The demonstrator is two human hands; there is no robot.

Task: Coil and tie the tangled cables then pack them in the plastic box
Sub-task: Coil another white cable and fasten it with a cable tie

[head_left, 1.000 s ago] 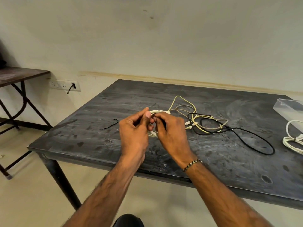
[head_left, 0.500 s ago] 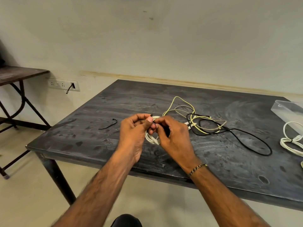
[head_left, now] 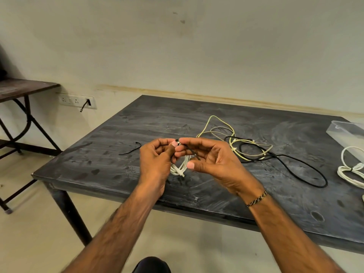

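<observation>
My left hand (head_left: 155,162) grips a coiled white cable (head_left: 179,168) just above the dark table (head_left: 149,119); the coil hangs below my fingers. My right hand (head_left: 212,160) pinches a thin black tie (head_left: 194,153) that runs from the top of the coil down across my palm. Behind my hands lies a tangle of yellow, grey and black cables (head_left: 246,148), with a black loop trailing right. A clear plastic box (head_left: 348,133) sits at the far right edge. Beside it lies a white coiled cable (head_left: 350,170) bound with a tie.
A loose black tie (head_left: 131,149) lies on the table left of my hands. A second dark table (head_left: 23,89) stands at the left by the wall. A socket strip (head_left: 76,100) with a short black plug lead is on the wall.
My hands have dropped slightly toward the table's near edge. My right hand has turned palm-up and drawn the black tie out from the coil.
</observation>
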